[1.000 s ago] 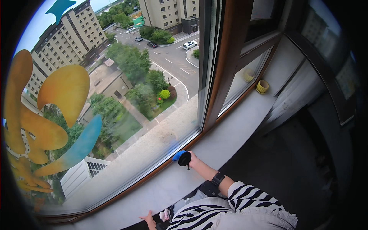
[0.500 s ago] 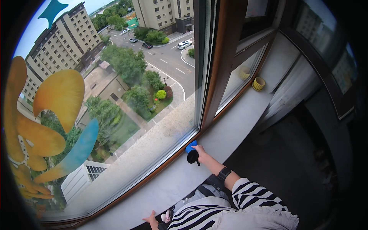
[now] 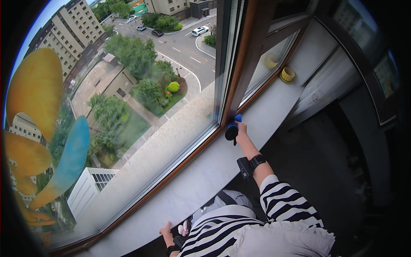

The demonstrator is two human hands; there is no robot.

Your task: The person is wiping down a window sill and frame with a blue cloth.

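Note:
My right hand (image 3: 242,127) is closed round a small blue tool (image 3: 238,117) with a round black end. It holds the tool at the wooden window frame (image 3: 222,128), close to the foot of the thick upright post. A short black tip hangs from the round end; the tool's exact kind does not show. Under it runs the pale marble-like windowsill (image 3: 188,180). My left hand (image 3: 165,228) rests on the sill's near edge, fingers apart and holding nothing. Black bands sit on both wrists, and the right one carries a black box (image 3: 245,168).
A yellow ribbed pot (image 3: 287,74) stands at the sill's far right end, beside the white curtain (image 3: 319,92). Orange and blue decals (image 3: 68,158) cover the left of the glass. Beyond the pane are a white outdoor unit (image 3: 87,192), trees, a road and buildings.
My right hand has slid the blue tool along the sill, away and to the right, up to the upright post. My left hand stays at the near edge. The view has shifted slightly.

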